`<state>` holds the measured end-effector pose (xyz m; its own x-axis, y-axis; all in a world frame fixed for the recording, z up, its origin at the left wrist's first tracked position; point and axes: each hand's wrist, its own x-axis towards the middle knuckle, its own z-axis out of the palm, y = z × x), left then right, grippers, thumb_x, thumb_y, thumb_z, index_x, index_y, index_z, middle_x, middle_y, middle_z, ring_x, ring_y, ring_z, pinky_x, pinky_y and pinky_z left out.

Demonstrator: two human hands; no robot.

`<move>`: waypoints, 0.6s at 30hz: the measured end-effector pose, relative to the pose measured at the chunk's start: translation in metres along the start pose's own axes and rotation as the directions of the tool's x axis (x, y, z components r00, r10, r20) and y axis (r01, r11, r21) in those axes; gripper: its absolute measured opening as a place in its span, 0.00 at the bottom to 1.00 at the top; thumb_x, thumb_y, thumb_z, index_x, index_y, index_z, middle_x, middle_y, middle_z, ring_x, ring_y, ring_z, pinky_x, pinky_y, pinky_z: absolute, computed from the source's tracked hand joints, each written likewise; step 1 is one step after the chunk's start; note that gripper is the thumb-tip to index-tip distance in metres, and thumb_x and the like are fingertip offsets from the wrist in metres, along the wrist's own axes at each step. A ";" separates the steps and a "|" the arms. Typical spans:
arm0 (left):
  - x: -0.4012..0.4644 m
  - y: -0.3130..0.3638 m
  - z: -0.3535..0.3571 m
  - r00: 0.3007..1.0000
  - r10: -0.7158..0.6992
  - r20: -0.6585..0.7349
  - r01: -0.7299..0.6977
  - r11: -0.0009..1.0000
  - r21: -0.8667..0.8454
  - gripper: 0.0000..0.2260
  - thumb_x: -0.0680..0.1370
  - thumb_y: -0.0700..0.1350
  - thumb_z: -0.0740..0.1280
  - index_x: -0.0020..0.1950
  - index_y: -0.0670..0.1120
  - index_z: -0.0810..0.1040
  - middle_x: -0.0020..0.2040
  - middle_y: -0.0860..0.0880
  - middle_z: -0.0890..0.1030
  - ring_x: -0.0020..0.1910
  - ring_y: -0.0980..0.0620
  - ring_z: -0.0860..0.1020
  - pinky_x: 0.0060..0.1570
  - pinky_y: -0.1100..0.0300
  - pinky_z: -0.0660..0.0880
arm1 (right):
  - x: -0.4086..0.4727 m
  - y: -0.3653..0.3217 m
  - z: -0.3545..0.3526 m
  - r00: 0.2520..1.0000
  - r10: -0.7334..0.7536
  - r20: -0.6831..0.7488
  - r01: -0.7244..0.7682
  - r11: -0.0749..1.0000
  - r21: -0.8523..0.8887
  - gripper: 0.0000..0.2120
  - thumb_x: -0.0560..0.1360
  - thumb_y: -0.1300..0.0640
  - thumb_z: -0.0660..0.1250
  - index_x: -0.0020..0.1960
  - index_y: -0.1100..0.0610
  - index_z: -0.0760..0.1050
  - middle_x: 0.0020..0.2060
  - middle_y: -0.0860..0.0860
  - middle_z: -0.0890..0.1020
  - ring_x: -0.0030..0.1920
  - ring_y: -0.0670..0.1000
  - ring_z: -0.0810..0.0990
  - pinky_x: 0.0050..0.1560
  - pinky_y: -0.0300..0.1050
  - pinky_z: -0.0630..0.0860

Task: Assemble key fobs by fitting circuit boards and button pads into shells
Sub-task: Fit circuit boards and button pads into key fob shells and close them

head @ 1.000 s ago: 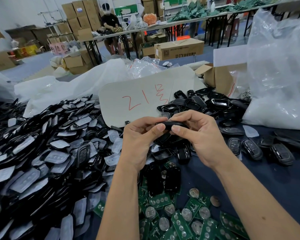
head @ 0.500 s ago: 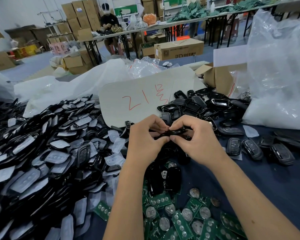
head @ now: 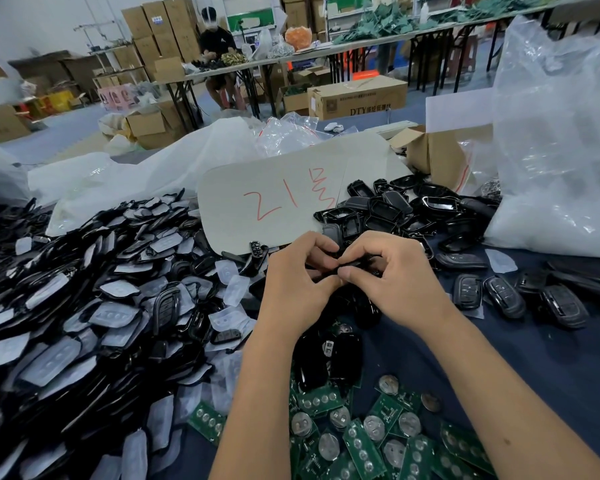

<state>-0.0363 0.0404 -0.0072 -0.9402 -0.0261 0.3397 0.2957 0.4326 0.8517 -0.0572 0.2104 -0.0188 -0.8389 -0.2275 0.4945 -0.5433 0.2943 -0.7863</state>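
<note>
A black key fob shell is held edge-on between both hands at the table's middle. My left hand grips its left end with curled fingers and thumb. My right hand pinches its right end, thumb pressed on the near edge. Most of the shell is hidden by the fingers. Green circuit boards with coin cells lie below my wrists. A big heap of black shells and pale button pads covers the left. Empty black shell frames are piled behind my hands.
Several assembled fobs lie in a row on the dark blue table at right. A grey card with red writing leans behind the hands. Large clear plastic bags stand at right. A person sits at a far table.
Both hands have drawn closer together and curled tighter round the shell, which has sunk slightly and now shows less between the fingers.
</note>
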 end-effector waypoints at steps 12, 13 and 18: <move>0.004 0.009 0.005 0.937 -0.324 0.130 0.312 0.608 -0.730 0.07 0.78 0.32 0.70 0.56 0.37 0.80 0.53 0.36 0.81 0.50 0.44 0.85 0.47 0.57 0.83 | 0.004 0.004 0.005 0.938 0.340 -0.058 -0.295 0.878 0.377 0.14 0.85 0.53 0.64 0.45 0.53 0.85 0.34 0.51 0.80 0.34 0.49 0.77 0.35 0.47 0.76; 0.003 0.009 0.004 0.932 -0.321 0.167 0.328 0.553 -0.766 0.07 0.78 0.32 0.70 0.55 0.37 0.78 0.53 0.35 0.81 0.51 0.42 0.85 0.47 0.57 0.83 | 0.004 0.003 0.007 0.937 0.347 -0.041 -0.308 0.875 0.373 0.17 0.85 0.50 0.65 0.42 0.54 0.84 0.31 0.50 0.77 0.31 0.50 0.74 0.32 0.47 0.74; 0.003 0.006 0.001 0.931 -0.277 0.239 0.352 0.501 -0.791 0.13 0.69 0.35 0.74 0.53 0.37 0.78 0.52 0.38 0.83 0.51 0.43 0.85 0.49 0.56 0.83 | 0.003 0.000 0.007 0.936 0.350 -0.039 -0.295 0.838 0.459 0.17 0.81 0.47 0.70 0.41 0.59 0.83 0.27 0.47 0.70 0.26 0.46 0.63 0.24 0.39 0.60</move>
<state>-0.0374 0.0440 -0.0011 -0.9973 0.0714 -0.0152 -0.0493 -0.5052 0.8616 -0.0597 0.2033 -0.0191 -0.9767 -0.0734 0.2018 -0.1930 -0.1123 -0.9747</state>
